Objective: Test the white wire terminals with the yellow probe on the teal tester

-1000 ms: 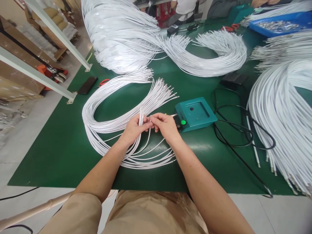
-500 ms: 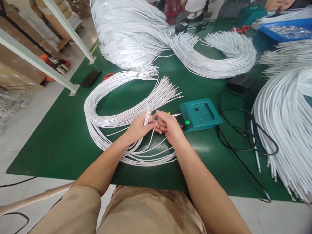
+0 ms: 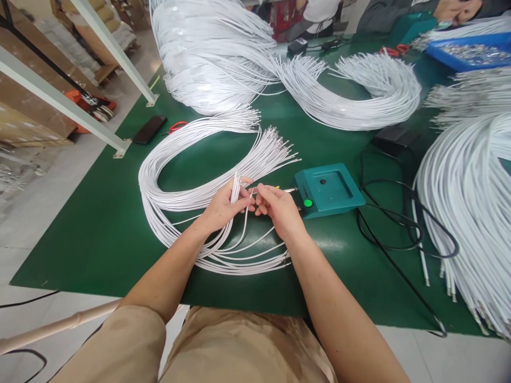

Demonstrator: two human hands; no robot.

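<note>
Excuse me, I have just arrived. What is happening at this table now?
A person is handling white cables at a green table. The left hand holds a small bunch of white cables upright. One separate cable rises to the fingertips, where the right hand is close to its end; its grip is too small to judge. A larger cable loop lies on the table, and a teal device stands beside the right hand.

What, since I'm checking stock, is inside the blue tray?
Small silvery pieces lie spread in the blue tray; whatever is beneath the top ones is covered and cannot be seen.
</note>
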